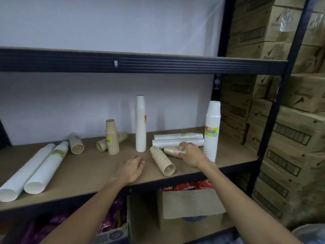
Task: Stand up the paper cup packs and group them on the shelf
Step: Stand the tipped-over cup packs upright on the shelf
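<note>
Head view: right hand (190, 154) curled on lying kraft pack (174, 150), left hand (132, 167) spread; lifting could knock tall white pack (212, 131).

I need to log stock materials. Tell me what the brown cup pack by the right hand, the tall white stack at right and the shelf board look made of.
Brown cup pack: kraft-looking paper, matte, ribbed rims. Tall white stack: probably plastic or coated paper, slightly glossy, in a clear wrap with a yellow label. Shelf board: likely fibreboard, flat matte brown.
</note>
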A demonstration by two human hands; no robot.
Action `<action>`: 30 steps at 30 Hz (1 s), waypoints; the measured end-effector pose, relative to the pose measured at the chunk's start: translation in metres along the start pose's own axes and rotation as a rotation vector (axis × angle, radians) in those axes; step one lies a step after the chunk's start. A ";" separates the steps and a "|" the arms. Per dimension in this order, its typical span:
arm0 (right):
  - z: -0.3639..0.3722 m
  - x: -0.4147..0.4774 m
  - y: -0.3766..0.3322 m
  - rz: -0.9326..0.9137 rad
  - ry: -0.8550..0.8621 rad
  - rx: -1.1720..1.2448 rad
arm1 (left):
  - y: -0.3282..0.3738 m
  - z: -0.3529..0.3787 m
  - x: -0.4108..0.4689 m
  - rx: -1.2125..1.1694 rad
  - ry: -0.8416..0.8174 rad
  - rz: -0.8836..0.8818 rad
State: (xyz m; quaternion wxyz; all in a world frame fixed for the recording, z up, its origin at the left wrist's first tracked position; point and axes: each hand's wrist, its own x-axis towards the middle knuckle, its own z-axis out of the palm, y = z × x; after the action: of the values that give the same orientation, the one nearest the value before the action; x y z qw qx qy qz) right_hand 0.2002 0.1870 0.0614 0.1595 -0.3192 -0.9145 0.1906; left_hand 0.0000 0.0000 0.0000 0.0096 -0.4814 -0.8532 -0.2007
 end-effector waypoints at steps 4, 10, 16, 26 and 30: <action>0.007 0.007 0.004 0.029 -0.074 -0.249 | -0.012 0.014 0.003 0.008 0.021 -0.070; 0.016 0.026 0.006 0.027 0.056 -0.544 | -0.018 0.018 0.009 0.044 0.066 -0.039; 0.013 0.038 0.005 0.047 0.290 -0.035 | -0.020 0.020 0.011 0.044 0.086 -0.034; 0.043 0.022 0.015 0.145 0.397 0.509 | -0.016 0.016 0.004 0.026 0.107 -0.019; 0.039 0.021 0.013 0.138 0.347 0.526 | -0.014 0.014 0.002 0.013 0.096 -0.018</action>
State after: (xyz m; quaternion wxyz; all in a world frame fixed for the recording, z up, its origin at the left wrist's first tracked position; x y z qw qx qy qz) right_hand 0.1753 0.2006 0.0251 0.3766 -0.3561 -0.7692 0.3738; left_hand -0.0104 0.0000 -0.0167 0.0518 -0.4633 -0.8574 -0.2179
